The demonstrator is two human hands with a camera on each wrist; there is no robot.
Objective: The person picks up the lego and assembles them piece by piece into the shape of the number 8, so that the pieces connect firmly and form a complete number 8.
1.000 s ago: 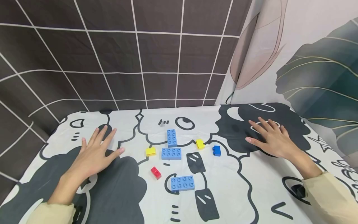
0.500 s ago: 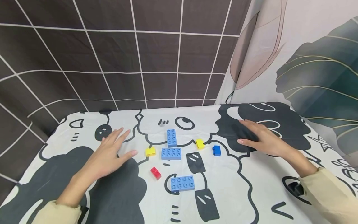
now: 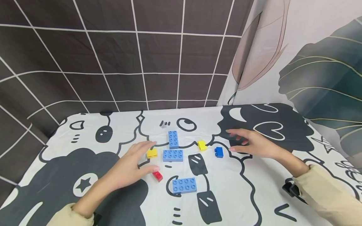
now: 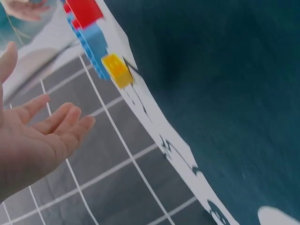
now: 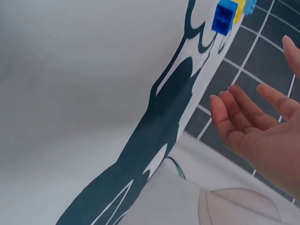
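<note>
Red brick [image 3: 158,176] near left grip [image 3: 127,168].

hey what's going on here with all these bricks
A person's left hand hovers, holding nothing, near the red brick and the left yellow brick. The right hand also holds nothing and is nearest the dark blue brick. Three light blue bricks and the right yellow brick lie on the patterned cloth too.

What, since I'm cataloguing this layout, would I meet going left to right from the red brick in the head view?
Red brick, three light blue bricks, right yellow brick, dark blue brick, right hand.
</note>
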